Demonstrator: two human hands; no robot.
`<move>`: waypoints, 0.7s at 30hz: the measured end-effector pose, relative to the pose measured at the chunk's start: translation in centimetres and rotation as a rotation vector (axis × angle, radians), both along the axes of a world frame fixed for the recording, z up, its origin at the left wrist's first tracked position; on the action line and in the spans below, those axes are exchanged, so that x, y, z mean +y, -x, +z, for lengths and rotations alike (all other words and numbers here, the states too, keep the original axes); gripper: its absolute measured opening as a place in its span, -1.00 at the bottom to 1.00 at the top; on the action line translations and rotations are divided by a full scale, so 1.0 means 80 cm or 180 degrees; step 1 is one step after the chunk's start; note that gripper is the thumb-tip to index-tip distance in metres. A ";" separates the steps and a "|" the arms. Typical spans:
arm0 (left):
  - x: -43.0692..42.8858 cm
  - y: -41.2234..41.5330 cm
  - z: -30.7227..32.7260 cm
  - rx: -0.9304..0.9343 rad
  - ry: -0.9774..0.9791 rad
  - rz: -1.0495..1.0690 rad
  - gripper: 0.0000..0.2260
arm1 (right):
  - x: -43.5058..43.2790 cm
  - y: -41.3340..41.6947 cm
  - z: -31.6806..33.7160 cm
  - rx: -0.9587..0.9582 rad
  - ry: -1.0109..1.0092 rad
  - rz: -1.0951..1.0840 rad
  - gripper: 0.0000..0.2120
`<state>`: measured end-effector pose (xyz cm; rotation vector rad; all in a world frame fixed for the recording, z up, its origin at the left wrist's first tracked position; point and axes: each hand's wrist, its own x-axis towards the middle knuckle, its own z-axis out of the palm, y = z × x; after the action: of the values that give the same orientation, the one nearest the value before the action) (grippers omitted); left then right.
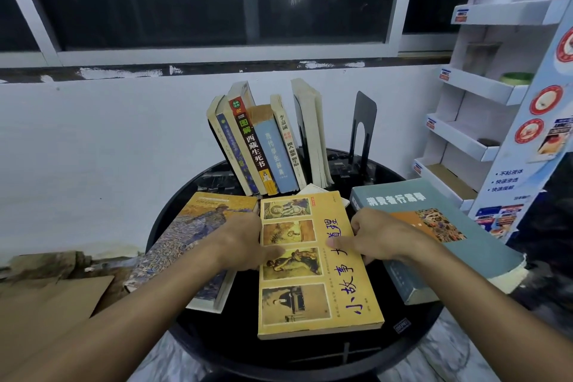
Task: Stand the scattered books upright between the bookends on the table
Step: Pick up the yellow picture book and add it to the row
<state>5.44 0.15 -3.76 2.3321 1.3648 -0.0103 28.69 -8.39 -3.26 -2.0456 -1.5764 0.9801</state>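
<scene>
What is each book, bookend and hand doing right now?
yellow book, lying flat, held at both side edges
left hand, grips the yellow book's left edge, thumb on the cover
right hand, grips its right edge
patterned book, lying flat, left of the yellow one
grey-green book, lying flat, on the right
row of books, standing, leaning left
black bookend, upright, apart from the row

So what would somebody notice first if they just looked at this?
Probably the big yellow book lying flat in the middle of the round black table, with the left hand and right hand holding its two sides. Behind it, a row of standing books leans at the back of the table, a black bookend to their right.
</scene>
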 end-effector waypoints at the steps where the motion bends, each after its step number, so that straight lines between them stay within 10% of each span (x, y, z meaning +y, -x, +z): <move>1: -0.001 0.001 -0.001 -0.0065 0.0023 -0.0006 -0.75 | 0.000 -0.002 -0.001 0.0008 -0.0027 0.0000 -0.75; 21: 0.018 0.030 0.054 -0.2373 -0.0625 -0.0020 -0.52 | 0.008 -0.025 0.055 -0.0217 -0.2063 -0.0347 -0.55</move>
<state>3.04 1.62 0.59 2.1343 0.9958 0.9273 30.70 -7.71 1.15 -1.6865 -1.5322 0.2943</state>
